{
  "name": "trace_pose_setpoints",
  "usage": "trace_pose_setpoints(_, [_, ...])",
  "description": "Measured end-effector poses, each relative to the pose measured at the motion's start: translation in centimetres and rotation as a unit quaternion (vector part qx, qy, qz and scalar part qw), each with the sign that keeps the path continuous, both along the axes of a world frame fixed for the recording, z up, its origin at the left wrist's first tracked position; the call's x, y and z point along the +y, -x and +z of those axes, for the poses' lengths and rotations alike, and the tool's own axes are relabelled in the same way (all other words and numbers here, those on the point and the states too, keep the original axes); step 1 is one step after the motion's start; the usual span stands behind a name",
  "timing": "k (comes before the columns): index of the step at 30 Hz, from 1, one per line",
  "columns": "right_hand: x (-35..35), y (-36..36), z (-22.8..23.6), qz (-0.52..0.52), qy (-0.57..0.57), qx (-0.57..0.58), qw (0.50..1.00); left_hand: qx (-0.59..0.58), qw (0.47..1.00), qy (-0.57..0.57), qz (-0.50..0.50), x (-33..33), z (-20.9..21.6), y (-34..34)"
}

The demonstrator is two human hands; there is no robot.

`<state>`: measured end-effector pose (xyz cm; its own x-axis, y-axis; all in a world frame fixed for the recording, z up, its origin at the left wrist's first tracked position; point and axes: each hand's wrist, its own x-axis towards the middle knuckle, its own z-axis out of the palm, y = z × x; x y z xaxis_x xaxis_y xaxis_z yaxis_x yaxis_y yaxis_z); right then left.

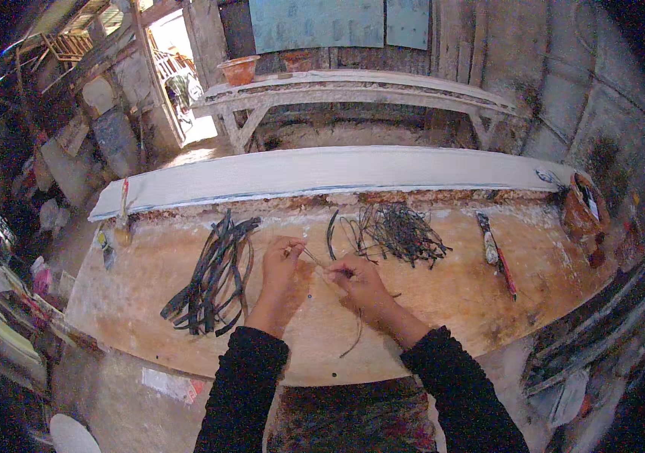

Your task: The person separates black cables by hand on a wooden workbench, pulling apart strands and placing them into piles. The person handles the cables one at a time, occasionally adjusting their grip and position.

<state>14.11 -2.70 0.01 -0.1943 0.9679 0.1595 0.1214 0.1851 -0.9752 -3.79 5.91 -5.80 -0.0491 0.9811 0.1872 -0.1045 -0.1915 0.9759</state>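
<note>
A thin dark strip [313,258] runs between my two hands over the middle of the wooden table. My left hand [283,260] is closed on its far left end, thumb and fingers pinched. At the other end my right hand [362,285] also pinches it, a little nearer to me. Beside my left hand lies a bundle of long, wide black strips [209,283]. Beyond my right hand is a loose heap of short, narrow dark strips [407,232]. A thin loose strip [354,340] lies on the table below my right hand.
A long white board [337,167] borders the table's [443,317] far edge. To the right lie a slim red-ended tool [502,268] and a brown container [587,202]. A brush-like tool [124,208] stands far left. Behind is a bench [353,96] with an orange pot [239,71].
</note>
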Motion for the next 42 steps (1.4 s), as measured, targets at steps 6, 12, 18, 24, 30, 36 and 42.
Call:
trace_pose_setpoints(6, [-1.7, 0.4, 1.2, 0.139, 0.104, 0.077, 0.982, 0.016, 0.999, -0.019, 0.034, 0.0, -0.1, -0.7])
trace_pose_setpoints(12, [-0.7, -0.2, 0.5, 0.136, 0.027, 0.098, 0.985, -0.026, 0.998, 0.055, 0.008, -1.2, 0.5, -1.7])
trace_pose_setpoints(18, [-0.3, -1.0, 1.0, 0.003, 0.012, 0.008, 1.000, 0.144, 0.989, -0.018, 0.013, -2.5, 2.2, -2.0])
trace_pose_setpoints(24, [2.6, -2.9, -1.5, -0.200, -0.077, -0.027, 0.976, 0.147, 0.981, -0.098, -0.079, -3.1, 2.5, -3.0])
trace_pose_setpoints(30, [4.9, -4.4, -3.4, -0.290, -0.149, -0.043, 0.944, 0.207, 0.935, -0.146, -0.249, -7.8, 4.2, -6.4])
trace_pose_setpoints(36, [4.2, -4.0, -2.3, -0.295, -0.166, -0.103, 0.935, 0.202, 0.925, -0.220, -0.233, -7.8, 4.6, -6.2])
trace_pose_setpoints(42, [4.0, -3.8, -2.5, -0.278, -0.152, -0.113, 0.942, 0.074, 0.986, -0.133, -0.074, -5.2, 2.9, -4.7])
